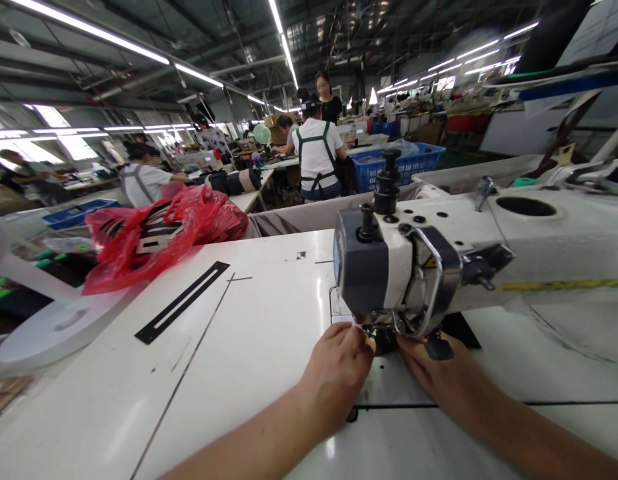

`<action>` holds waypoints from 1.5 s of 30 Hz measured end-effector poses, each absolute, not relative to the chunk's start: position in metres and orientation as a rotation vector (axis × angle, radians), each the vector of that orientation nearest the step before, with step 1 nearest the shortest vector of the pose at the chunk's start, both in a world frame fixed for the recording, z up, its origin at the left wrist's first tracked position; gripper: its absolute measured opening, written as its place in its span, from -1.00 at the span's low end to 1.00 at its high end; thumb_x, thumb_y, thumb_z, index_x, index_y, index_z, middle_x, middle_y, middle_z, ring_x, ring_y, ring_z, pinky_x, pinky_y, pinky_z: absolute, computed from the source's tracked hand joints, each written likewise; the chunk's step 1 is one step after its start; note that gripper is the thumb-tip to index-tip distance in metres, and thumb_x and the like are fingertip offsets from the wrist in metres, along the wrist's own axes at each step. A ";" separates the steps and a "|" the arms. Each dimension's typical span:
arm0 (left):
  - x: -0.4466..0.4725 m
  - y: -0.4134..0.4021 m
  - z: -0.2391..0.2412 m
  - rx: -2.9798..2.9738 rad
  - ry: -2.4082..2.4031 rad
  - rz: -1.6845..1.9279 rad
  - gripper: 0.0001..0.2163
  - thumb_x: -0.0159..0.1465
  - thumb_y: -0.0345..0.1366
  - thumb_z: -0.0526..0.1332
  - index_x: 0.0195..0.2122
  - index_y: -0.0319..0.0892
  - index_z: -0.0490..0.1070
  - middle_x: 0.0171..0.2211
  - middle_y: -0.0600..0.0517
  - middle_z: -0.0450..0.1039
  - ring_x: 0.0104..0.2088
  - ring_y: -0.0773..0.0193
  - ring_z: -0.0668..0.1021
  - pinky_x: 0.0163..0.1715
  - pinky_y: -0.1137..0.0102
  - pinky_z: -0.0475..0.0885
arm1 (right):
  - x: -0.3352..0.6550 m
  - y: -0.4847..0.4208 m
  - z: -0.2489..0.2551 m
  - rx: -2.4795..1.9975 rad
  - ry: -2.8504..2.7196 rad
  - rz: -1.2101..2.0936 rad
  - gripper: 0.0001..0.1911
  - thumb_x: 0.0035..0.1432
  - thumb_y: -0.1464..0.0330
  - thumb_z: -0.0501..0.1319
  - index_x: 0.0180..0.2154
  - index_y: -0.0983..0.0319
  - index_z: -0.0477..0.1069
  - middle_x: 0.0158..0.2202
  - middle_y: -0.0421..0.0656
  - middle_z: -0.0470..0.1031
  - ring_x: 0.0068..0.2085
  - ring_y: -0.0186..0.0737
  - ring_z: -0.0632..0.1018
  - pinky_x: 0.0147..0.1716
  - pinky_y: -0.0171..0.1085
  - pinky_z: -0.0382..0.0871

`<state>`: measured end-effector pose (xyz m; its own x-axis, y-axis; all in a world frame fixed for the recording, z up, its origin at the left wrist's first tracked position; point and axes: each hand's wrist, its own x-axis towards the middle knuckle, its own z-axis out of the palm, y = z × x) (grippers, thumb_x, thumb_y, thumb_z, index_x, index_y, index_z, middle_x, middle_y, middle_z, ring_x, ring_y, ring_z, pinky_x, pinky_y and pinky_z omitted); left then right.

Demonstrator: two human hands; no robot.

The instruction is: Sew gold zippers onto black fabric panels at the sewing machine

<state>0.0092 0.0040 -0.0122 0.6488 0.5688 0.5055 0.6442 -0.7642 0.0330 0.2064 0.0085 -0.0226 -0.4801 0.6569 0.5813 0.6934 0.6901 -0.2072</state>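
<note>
A sewing machine (376,267) with a grey and white head stands over the white table. My left hand (339,363) is closed, its fingers curled together just left of the needle area; what they grip is hidden. My right hand (446,370) reaches in from the other side, its fingertips mostly covered by the machine's metal parts. Between both hands, under the presser foot, lies a dark piece (386,341). Behind my right hand a flat black piece (461,330) shows on the machine bed; whether the two are joined I cannot tell.
A black slotted strip (183,303) lies on the table (253,373) to the left. Beyond it sits a red plastic bag (189,223) with black pieces inside. A white round base (69,327) stands at far left. Blue crate (399,163) and people at worktables are behind.
</note>
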 end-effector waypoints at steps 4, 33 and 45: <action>0.008 0.005 -0.013 -2.742 -1.034 -0.733 -0.87 0.26 -0.45 0.04 -0.33 -0.27 0.38 -0.42 -0.04 0.36 -0.32 0.22 0.45 -0.22 0.30 0.43 | 0.207 0.010 -0.022 -1.025 -2.267 -0.063 -0.72 0.14 0.52 -0.03 -0.31 0.24 0.44 -0.38 -0.09 0.50 -0.34 -0.18 0.53 -0.34 -0.27 0.42; 0.006 0.011 -0.013 -2.787 -1.067 -0.689 -0.85 0.29 -0.43 0.05 -0.28 -0.27 0.41 -0.37 -0.04 0.43 -0.25 0.24 0.49 -0.06 0.30 0.38 | 0.209 0.016 -0.025 -1.058 -2.291 -0.108 -0.67 0.18 0.47 -0.08 -0.36 0.26 0.45 -0.41 -0.04 0.54 -0.41 -0.13 0.54 -0.42 -0.23 0.41; 0.005 0.012 -0.017 -2.796 -1.089 -0.697 -0.84 0.31 -0.41 0.05 -0.25 -0.23 0.42 -0.34 -0.04 0.44 -0.21 0.24 0.48 -0.09 0.30 0.38 | 0.208 0.017 -0.024 -1.105 -2.239 0.019 -0.69 0.17 0.43 -0.07 -0.38 0.26 0.44 -0.37 -0.02 0.55 -0.33 -0.08 0.57 -0.35 -0.20 0.46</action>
